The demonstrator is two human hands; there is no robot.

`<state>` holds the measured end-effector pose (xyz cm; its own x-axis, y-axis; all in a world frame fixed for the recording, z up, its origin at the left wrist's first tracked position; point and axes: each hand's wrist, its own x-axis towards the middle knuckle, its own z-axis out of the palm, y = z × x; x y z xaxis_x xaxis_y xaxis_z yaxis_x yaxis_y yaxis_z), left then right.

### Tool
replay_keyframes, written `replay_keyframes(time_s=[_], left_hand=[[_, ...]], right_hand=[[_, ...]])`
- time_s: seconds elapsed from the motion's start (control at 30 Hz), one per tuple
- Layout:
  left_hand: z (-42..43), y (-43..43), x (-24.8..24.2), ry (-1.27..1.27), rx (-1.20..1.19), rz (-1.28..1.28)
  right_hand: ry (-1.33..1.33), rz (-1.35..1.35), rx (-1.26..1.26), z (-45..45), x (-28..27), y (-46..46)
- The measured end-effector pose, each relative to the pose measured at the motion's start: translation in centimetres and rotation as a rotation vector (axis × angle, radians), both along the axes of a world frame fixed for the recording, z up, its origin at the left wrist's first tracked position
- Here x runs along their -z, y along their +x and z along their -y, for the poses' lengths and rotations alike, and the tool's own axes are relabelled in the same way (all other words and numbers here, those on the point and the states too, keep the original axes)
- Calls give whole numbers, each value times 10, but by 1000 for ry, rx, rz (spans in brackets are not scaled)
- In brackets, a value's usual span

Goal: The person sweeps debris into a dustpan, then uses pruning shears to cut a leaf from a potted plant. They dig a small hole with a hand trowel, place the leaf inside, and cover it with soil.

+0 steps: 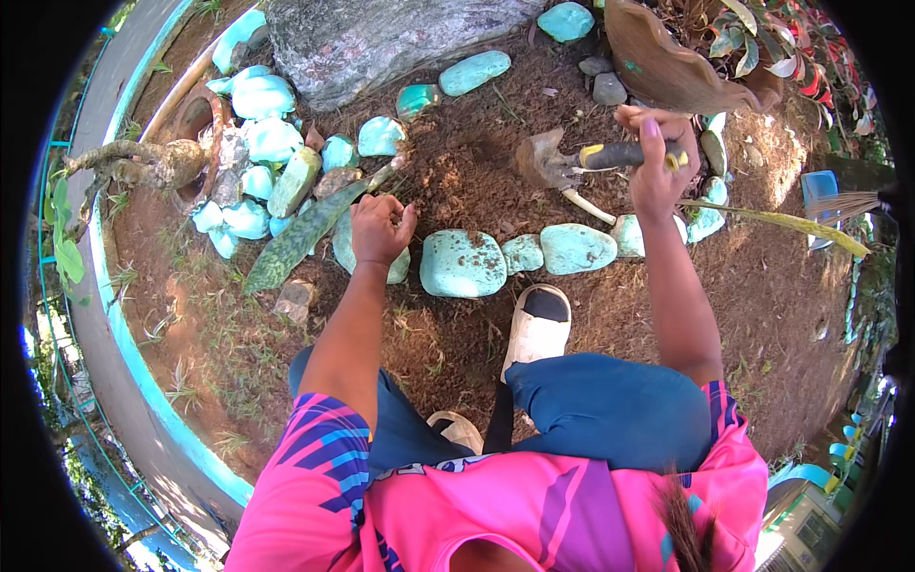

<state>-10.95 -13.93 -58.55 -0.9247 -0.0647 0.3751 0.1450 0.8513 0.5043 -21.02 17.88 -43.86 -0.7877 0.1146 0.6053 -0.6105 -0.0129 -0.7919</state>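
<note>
My right hand [661, 161] is closed around the black and yellow handle of a hand trowel [547, 159], its soiled blade pointing left over loose brown soil [457, 171]. My left hand [380, 225] holds the end of a long mottled snake plant leaf [307, 236], which slants down to the left across turquoise-painted stones. Between the hands lies a dug patch of soil with a small hollow. A pale root-like piece [590, 207] rests just below the trowel blade. In front of my knees runs a row of painted stones [463, 263], some with soil crumbs on top.
A large grey boulder [386, 43] stands at the top. A wavy-rimmed brown planter [679, 64] is at the upper right. Left are piled turquoise stones [263, 96] and a tipped clay pot [196, 118]. A yellowish leaf [786, 222] extends right of my right forearm.
</note>
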Motion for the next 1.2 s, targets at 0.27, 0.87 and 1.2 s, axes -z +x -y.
replay_keyframes(time_s=[0.27,0.87,1.2], left_hand=[[0,-1,-1,16,7,15],[1,-3,2,-64,25,74],[0,-3,1,-111,3,112]], right_hand=[[-196,239,199,15,-21,-35],[2,420,-483,24,-16,-66],[-545,-3,-292,-19,-169,-35]])
